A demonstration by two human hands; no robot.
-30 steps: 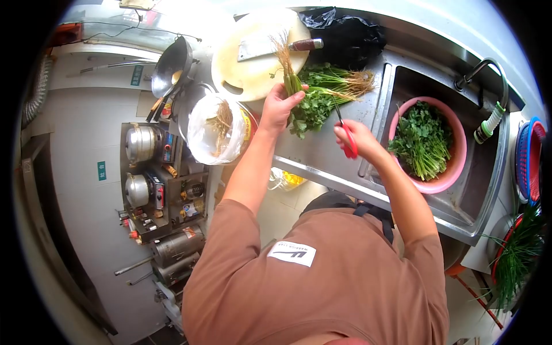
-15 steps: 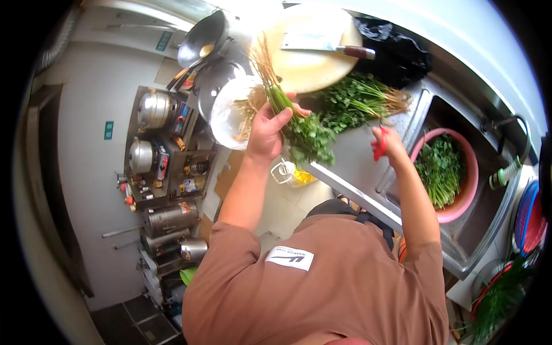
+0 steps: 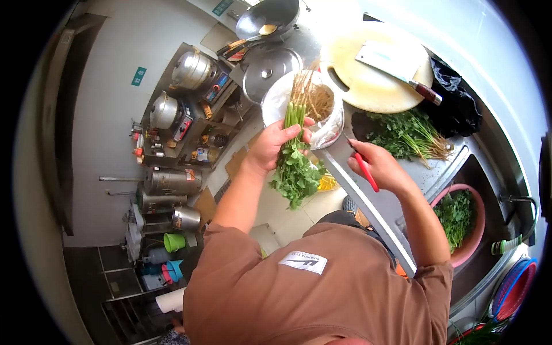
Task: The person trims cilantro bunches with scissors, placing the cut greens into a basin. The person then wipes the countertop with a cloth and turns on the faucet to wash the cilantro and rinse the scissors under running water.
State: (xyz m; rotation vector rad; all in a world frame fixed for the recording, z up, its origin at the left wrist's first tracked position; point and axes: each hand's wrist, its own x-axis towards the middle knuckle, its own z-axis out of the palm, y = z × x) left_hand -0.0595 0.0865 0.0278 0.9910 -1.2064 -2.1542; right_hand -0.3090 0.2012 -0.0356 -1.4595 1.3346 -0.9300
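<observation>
My left hand (image 3: 276, 142) is closed around a bunch of coriander (image 3: 296, 175), its pale roots pointing up in front of the white-lined bin (image 3: 277, 103) and its leaves hanging down. In my right hand (image 3: 379, 167) is a pair of red-handled scissors (image 3: 366, 171), seen edge-on, with the dark tip pointing up and left. The scissors are apart from the bunch, just right of the bin's rim. Cut-off roots (image 3: 321, 103) lie inside the bin. More coriander (image 3: 408, 135) lies on the steel counter beyond my right hand.
A round chopping board (image 3: 368, 80) with a cleaver (image 3: 391, 66) on it lies at the back. Behind it is a black plastic bag (image 3: 457, 103). A pink basin (image 3: 472, 230) of greens stands in the sink at right. A wok (image 3: 267, 20) and a pot lid (image 3: 267, 73) are at upper left.
The view has turned, shifting the counter rightward. The coriander bunch now has its roots over the bin. My right hand has brought the scissors from beside the sink closer to the bunch.
</observation>
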